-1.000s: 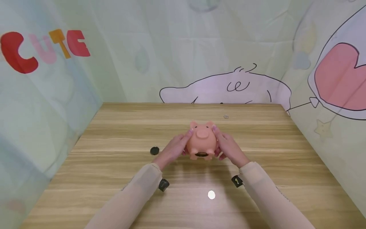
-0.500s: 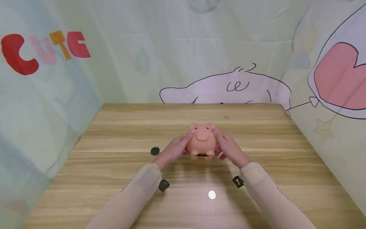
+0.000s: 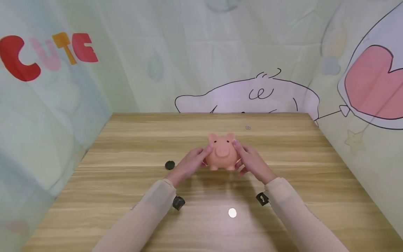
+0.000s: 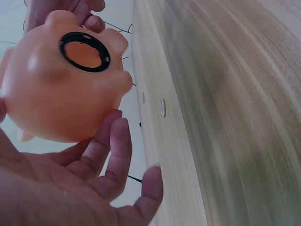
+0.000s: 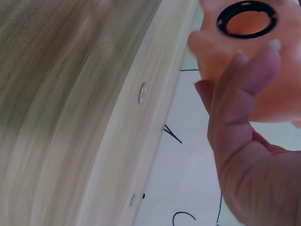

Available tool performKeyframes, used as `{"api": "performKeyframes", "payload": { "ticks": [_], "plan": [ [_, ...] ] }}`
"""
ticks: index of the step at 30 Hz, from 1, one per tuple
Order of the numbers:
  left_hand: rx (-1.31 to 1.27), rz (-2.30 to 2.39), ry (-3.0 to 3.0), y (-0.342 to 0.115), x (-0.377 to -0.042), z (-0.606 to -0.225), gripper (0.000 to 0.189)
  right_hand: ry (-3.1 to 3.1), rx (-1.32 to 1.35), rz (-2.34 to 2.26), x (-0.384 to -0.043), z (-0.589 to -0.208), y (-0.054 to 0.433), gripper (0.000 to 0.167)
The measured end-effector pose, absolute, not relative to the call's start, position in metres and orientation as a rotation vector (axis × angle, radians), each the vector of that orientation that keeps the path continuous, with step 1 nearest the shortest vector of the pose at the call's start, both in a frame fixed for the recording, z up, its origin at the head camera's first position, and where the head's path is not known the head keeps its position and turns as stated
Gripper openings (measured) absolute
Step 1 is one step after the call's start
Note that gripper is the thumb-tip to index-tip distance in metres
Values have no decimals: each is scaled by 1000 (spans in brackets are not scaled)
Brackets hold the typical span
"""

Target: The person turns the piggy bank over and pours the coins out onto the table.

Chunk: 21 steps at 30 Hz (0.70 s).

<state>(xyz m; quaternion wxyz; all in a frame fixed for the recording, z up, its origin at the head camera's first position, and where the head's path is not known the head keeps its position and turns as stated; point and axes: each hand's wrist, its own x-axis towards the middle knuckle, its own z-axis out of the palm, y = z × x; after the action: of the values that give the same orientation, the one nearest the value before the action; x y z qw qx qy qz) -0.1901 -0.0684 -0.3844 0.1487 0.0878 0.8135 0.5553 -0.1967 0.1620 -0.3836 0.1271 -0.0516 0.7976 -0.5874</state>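
A pink piggy bank [image 3: 222, 154] is held up off the table between both hands, its snout facing me. My left hand [image 3: 193, 161] grips its left side, thumb beside the face. On the other side my right hand [image 3: 252, 161] grips it, thumb near the ear. From below, the left wrist view shows a black-rimmed round opening [image 4: 63, 52] in its belly, uncovered; the right wrist view shows the same black ring [image 5: 220, 24]. A round black plug [image 3: 169, 165] lies on the table left of the left hand.
A silver coin [image 3: 248, 127] lies near the back of the wooden table [image 3: 126, 196]. The left wrist view shows two coins, the nearer coin [image 4: 162, 108] being larger in view. A bright white round spot [image 3: 232, 212], perhaps a reflection, shows in front. Printed cloth [image 3: 141, 70] surrounds the table.
The piggy bank has tipped so its face shows more squarely; the dark opening below it has gone out of the head view. Both hands keep their grip in nearly the same place.
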Motion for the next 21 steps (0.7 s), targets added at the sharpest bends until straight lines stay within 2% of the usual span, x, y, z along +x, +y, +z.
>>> {"api": "performKeyframes", "payload": {
  "ticks": [5,9,21],
  "plan": [
    [299,1643,2259,-71,-192,-382,67,2244,-222,-1783,-198,-385,168,65],
    [324,1684,2224,-73,-191,-383,65,2218,-272,-1808,-197,-387,172,65],
    [358,1835,2178,-74,-191,-386,88,2242,-422,-1831,-195,-385,178,67]
  ]
}}
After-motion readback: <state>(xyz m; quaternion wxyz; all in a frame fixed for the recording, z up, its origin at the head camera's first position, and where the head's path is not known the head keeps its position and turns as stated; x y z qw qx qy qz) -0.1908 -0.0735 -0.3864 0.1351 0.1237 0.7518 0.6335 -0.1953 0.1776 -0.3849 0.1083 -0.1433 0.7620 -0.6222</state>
